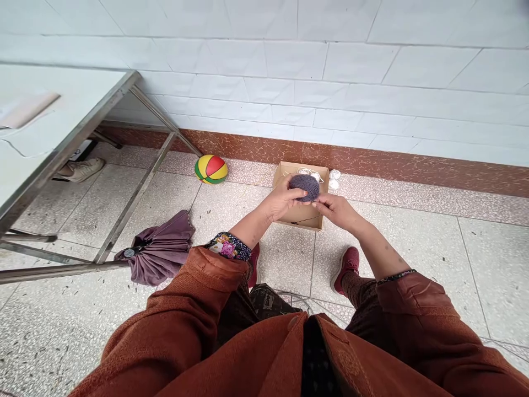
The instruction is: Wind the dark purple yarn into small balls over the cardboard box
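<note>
A dark grey ball of yarn (305, 188) sits in my left hand (281, 198), with the thumb laid across its front and the fingers wrapped round it. At the ball's lower right edge, my right hand (334, 209) pinches the yarn between thumb and fingers; a single strand there is too small to make out. Both hands are held above a shallow cardboard box (303, 221) on the floor. Inside the box, white yarn (309, 173) shows behind the grey ball. Part of the box is hidden by my hands.
Small white balls (334, 178) lie right of the box by the wall. Left of it are a colourful ball (211, 169) and a folded purple umbrella (163, 248). A metal-framed table (124, 82) stands at left, with another person's shoe (85, 170) beneath. My red shoes (346, 267) flank the box's near side.
</note>
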`<act>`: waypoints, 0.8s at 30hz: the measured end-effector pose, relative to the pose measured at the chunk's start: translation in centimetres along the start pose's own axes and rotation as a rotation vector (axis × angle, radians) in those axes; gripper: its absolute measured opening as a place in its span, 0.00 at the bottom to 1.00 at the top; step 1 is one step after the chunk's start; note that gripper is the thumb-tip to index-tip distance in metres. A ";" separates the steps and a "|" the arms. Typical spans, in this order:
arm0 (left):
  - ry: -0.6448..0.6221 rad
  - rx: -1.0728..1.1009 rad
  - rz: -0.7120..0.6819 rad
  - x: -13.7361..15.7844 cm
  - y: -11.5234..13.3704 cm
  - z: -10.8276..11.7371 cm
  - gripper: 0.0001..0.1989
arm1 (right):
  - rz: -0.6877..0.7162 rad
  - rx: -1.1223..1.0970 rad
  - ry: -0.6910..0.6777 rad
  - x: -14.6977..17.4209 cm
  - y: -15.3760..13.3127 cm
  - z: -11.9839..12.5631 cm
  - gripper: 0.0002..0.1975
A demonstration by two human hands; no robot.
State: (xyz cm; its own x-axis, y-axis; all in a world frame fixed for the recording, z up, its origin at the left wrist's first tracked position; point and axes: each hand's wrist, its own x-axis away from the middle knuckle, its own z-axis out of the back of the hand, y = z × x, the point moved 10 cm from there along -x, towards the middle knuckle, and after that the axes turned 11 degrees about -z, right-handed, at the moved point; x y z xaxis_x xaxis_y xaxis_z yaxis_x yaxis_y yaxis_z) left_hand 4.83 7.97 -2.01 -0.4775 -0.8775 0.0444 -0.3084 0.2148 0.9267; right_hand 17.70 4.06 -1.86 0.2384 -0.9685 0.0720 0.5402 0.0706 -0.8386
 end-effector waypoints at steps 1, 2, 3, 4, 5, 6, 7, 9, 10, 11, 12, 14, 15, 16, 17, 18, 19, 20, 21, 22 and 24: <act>0.057 -0.061 -0.010 -0.1 -0.2 0.7 0.32 | 0.031 -0.013 -0.057 0.2 -0.7 -0.5 0.13; 0.110 -0.125 -0.019 -0.1 -0.4 1.4 0.31 | 0.061 -0.028 -0.108 0.5 -1.5 -1.0 0.14; 0.151 -0.190 -0.025 0.0 -0.5 1.9 0.30 | 0.089 -0.045 -0.143 0.8 -2.2 -1.2 0.15; 0.175 -0.254 -0.027 0.1 -0.7 2.1 0.29 | 0.111 -0.066 -0.158 1.0 -2.8 -1.2 0.15; 0.177 -0.311 -0.026 0.2 -0.8 2.1 0.29 | 0.125 -0.089 -0.148 1.1 -3.2 -0.9 0.15; 0.161 -0.361 -0.024 0.3 -1.1 1.9 0.29 | 0.132 -0.112 -0.119 1.2 -3.5 -0.3 0.14; 0.131 -0.402 -0.016 0.4 -1.3 1.6 0.29 | 0.133 -0.130 -0.077 1.1 -3.5 0.4 0.14; 0.039 -0.456 0.030 0.5 -2.2 0.7 0.29 | 0.124 -0.148 0.027 1.0 -3.2 2.1 0.14; -0.015 -0.470 0.062 0.6 -2.7 0.2 0.29 | 0.118 -0.147 0.078 0.9 -2.9 2.9 0.14; -0.072 -0.472 0.090 0.8 -3.2 -0.3 0.29 | 0.112 -0.141 0.125 0.8 -2.5 3.6 0.14; -0.132 -0.460 0.107 0.9 -3.6 -0.8 0.28 | 0.105 -0.133 0.166 0.7 -2.1 4.2 0.14; -0.242 -0.378 0.095 1.2 -3.7 -2.1 0.30 | 0.083 -0.122 0.227 0.5 -1.2 4.8 0.13; -0.281 -0.314 0.074 1.3 -3.5 -2.6 0.32 | 0.066 -0.122 0.246 0.4 -0.7 4.9 0.13; -0.309 -0.244 0.056 1.5 -3.2 -3.2 0.35 | 0.047 -0.125 0.260 0.3 -0.2 4.9 0.13; -0.327 -0.174 0.044 1.6 -2.9 -3.6 0.39 | 0.025 -0.131 0.267 0.1 0.3 4.8 0.13; -0.334 -0.109 0.035 1.8 -2.5 -3.9 0.43 | 0.003 -0.138 0.266 0.0 0.8 4.6 0.13; -0.335 -0.053 0.028 1.9 -2.1 -4.1 0.44 | -0.019 -0.144 0.256 -0.1 1.3 4.3 0.14; -0.331 -0.011 0.020 1.9 -1.7 -4.2 0.44 | -0.038 -0.146 0.239 -0.2 1.8 3.9 0.14; -0.317 0.015 0.007 1.8 -1.3 -4.1 0.42 | -0.055 -0.140 0.221 -0.3 2.2 3.4 0.13; -0.295 0.023 -0.012 1.6 -0.9 -3.9 0.39 | -0.069 -0.127 0.205 -0.4 2.5 3.0 0.13; -0.217 -0.018 -0.056 1.0 -0.3 -2.7 0.34 | -0.082 -0.082 0.176 -0.5 2.7 2.2 0.12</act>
State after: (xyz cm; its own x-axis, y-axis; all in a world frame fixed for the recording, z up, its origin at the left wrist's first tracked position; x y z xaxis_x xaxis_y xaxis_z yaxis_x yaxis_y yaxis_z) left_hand 6.71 5.89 -1.26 -0.6266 -0.7744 -0.0875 -0.3260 0.1585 0.9320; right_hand 20.81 5.22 -2.94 0.0474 -0.9975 0.0521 0.4828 -0.0228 -0.8754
